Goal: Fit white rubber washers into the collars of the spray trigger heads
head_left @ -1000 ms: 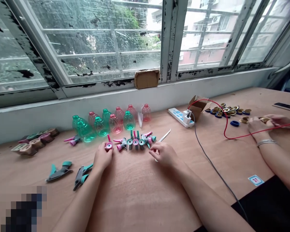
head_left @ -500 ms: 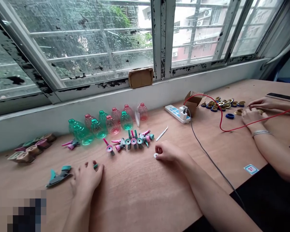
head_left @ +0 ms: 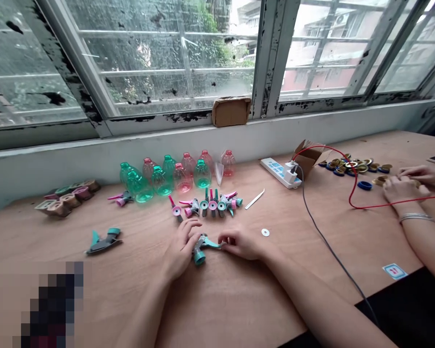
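Observation:
A teal and grey trigger sprayer head [head_left: 200, 256] is on the table between my two hands. My left hand [head_left: 179, 249] curls round its grey body from the left, with the teal cap facing me. From the other side, my right hand [head_left: 243, 243] has its thumb and fingers pinched at the tip of the teal trigger. To the right lies a white washer [head_left: 265, 232], flat and apart from my fingers. Another teal and grey sprayer head [head_left: 104, 242] rests at the left. Just beyond my hands stands a row of pink and teal sprayer heads [head_left: 212, 206].
Green and red clear bottles [head_left: 163, 182] stand by the wall. Tweezers [head_left: 254, 199], a power strip [head_left: 280, 173] and a grey cable [head_left: 321, 251] lie to the right. Another person's hands [head_left: 402, 191] work near blue and gold rings [head_left: 365, 185].
My left hand has moved right and holds a sprayer head before me. My right hand has left the washer on the table and grips the trigger tip. The view has shifted left.

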Demonstrator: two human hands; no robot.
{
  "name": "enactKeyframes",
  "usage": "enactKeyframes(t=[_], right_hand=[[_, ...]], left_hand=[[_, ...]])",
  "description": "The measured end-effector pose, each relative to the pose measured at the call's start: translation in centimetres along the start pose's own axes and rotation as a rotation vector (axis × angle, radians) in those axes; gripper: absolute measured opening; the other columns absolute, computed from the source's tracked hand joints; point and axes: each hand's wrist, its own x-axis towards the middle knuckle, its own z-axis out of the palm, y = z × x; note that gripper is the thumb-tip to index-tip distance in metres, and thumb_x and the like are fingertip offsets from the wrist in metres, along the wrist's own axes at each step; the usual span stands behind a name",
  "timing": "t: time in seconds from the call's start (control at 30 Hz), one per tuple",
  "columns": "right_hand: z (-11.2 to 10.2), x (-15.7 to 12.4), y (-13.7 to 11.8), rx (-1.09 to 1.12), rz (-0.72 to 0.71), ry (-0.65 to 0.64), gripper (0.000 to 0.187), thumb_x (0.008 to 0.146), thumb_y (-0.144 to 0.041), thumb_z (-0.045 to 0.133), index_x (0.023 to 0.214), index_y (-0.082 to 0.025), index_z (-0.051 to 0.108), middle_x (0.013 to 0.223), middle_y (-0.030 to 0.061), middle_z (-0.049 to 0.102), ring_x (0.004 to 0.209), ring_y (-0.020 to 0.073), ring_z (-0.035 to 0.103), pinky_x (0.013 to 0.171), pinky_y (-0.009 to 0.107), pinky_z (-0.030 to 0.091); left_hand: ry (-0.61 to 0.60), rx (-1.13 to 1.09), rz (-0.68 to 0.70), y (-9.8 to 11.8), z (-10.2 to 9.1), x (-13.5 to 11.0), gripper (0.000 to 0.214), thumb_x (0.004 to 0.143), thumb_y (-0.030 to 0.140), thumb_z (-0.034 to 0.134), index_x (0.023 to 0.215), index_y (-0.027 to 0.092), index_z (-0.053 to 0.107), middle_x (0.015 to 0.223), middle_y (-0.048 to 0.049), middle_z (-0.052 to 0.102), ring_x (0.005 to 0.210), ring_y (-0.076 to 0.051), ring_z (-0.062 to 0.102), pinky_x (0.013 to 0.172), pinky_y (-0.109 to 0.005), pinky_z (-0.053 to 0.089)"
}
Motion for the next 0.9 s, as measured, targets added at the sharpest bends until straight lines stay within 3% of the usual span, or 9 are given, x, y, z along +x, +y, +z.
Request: enactKeyframes(t=[0.17,0.27,0.33,0.43,0.53,0.6,0.7,0.9], right_hand=[[-0.1,-0.1,0.2,0.028,0.019,0.060,0.014,0.081,-0.016,0.061,0.093,-0.020,0.068,0.072,-0.0013,0.062,0.061,0.0094,0.053,0.059,0.020,0.039],[-0.3,0.1,0.4,0.066,0.031,0.149,0.012,0.080,-0.017,0.063,0.090,-0.019,0.068,0.070,-0.0008,0.062,0.060,0.0096,0.053,0.059,0.021,0.040],[-0.2,0.3,0.5,0.154,0.047,0.244,0.009,0.080,-0.021,0.064,0.087,-0.018,0.068,0.068,-0.0008,0.061,0.058,0.0097,0.052,0.056,0.021,0.040],[0.0,0.4,0.1,0.347,0.074,0.382,0.014,0.078,-0.029,0.069,0.085,-0.017,0.067,0.065,-0.0007,0.061,0.056,0.0099,0.052,0.053,0.021,0.042],[0.2,0.3,-0.6,0.496,0.094,0.408,0.022,0.074,-0.036,0.074,0.081,-0.016,0.068,0.068,0.0013,0.065,0.057,0.0107,0.054,0.053,0.022,0.043],[0.5,0.3,-1.0,0.555,0.106,0.345,0.024,0.074,-0.038,0.074,0.080,-0.016,0.070,0.068,0.0025,0.066,0.057,0.0115,0.056,0.053,0.022,0.044],[1.0,0.3,-1.2,0.602,0.124,0.281,0.024,0.074,-0.039,0.073,0.079,-0.016,0.072,0.067,0.0025,0.067,0.057,0.0121,0.058,0.053,0.023,0.047],[1.2,0.5,-1.1,0.570,0.110,0.331,0.021,0.075,-0.037,0.073,0.078,-0.016,0.071,0.069,0.0023,0.067,0.058,0.0119,0.058,0.055,0.023,0.046]], left_hand=[[-0.291,0.039,0.194,-0.9,-1.8,-0.8,0.036,0.081,0.008,0.044,0.102,0.025,0.068,0.136,-0.0041,0.049,0.123,-0.022,0.049,0.104,-0.035,0.040],[-0.365,0.131,0.240,-0.5,-1.6,-0.8,0.036,0.078,0.006,0.051,0.102,0.027,0.070,0.136,-0.0048,0.050,0.123,-0.024,0.049,0.105,-0.037,0.040],[-0.318,0.168,0.244,0.1,-0.9,-0.6,0.034,0.078,0.009,0.054,0.103,0.027,0.069,0.129,-0.0063,0.054,0.119,-0.024,0.051,0.102,-0.038,0.042],[-0.105,0.120,0.167,0.9,0.8,-0.3,0.026,0.080,0.015,0.057,0.102,0.024,0.068,0.117,-0.0078,0.059,0.108,-0.023,0.056,0.094,-0.036,0.046],[0.032,-0.042,0.043,1.4,2.5,-0.2,0.023,0.085,0.025,0.054,0.104,0.020,0.067,0.104,-0.0068,0.062,0.082,-0.016,0.060,0.073,-0.026,0.049],[0.047,-0.094,-0.009,1.6,3.2,-0.2,0.023,0.085,0.028,0.055,0.102,0.019,0.067,0.092,-0.0042,0.064,0.069,-0.013,0.056,0.062,-0.023,0.045],[0.026,-0.113,-0.033,1.6,3.6,-0.4,0.024,0.081,0.024,0.058,0.102,0.019,0.068,0.077,-0.0006,0.064,0.067,-0.013,0.054,0.062,-0.022,0.041],[-0.031,-0.147,-0.027,1.8,3.8,-0.6,0.025,0.082,0.023,0.056,0.103,0.020,0.068,0.070,0.0012,0.062,0.063,-0.012,0.051,0.058,-0.021,0.037]])
